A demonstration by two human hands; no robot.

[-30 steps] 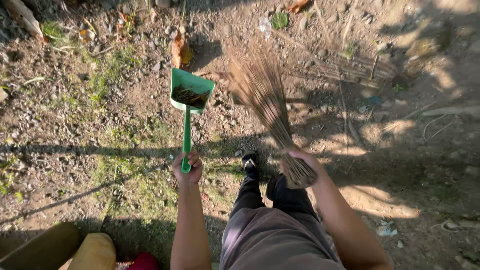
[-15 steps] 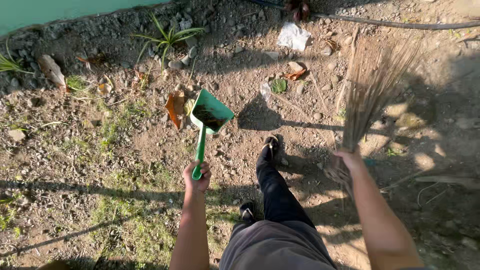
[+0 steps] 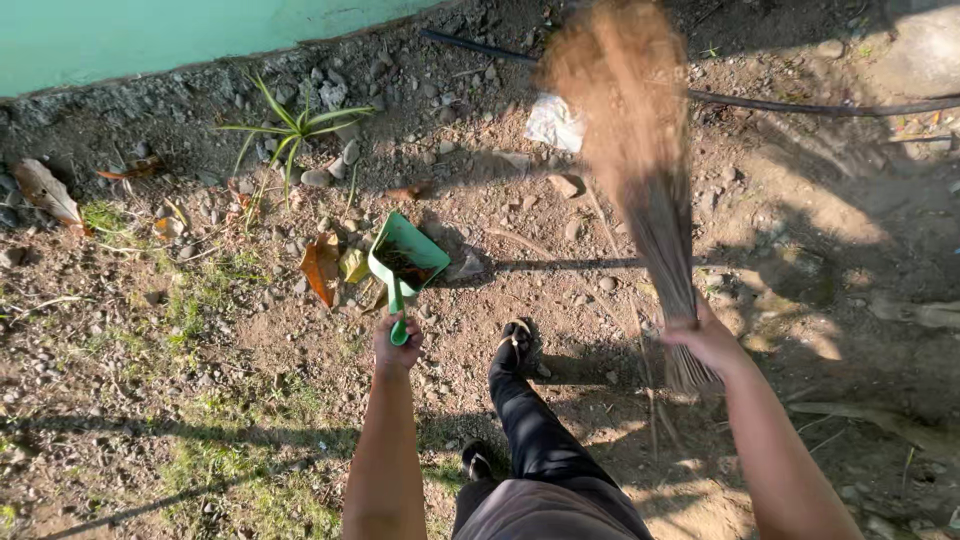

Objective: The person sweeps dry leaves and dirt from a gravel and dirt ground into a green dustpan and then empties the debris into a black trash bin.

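Observation:
My left hand (image 3: 395, 347) grips the handle of a green dustpan (image 3: 405, 262), which is held out over bare dirt with dark debris inside its scoop. My right hand (image 3: 706, 338) holds a bundled stick broom (image 3: 637, 150) near its bound end; the brown bristles fan up and away from me and are blurred. Brown and yellow dry leaves (image 3: 328, 268) lie on the ground just left of the dustpan. My legs in dark trousers and black sandals (image 3: 515, 343) stand between the two arms.
A teal wall (image 3: 150, 40) runs along the top left above a strip of stones. A small spiky green plant (image 3: 290, 125) grows there. A crumpled white scrap (image 3: 555, 122) lies beyond the broom, and a dark hose (image 3: 820, 105) crosses the top right. Patchy grass covers the left.
I have stepped toward the wall. The broom has swung up and left across the view, its bristles now blurred. The dustpan stays held out near the dry leaves.

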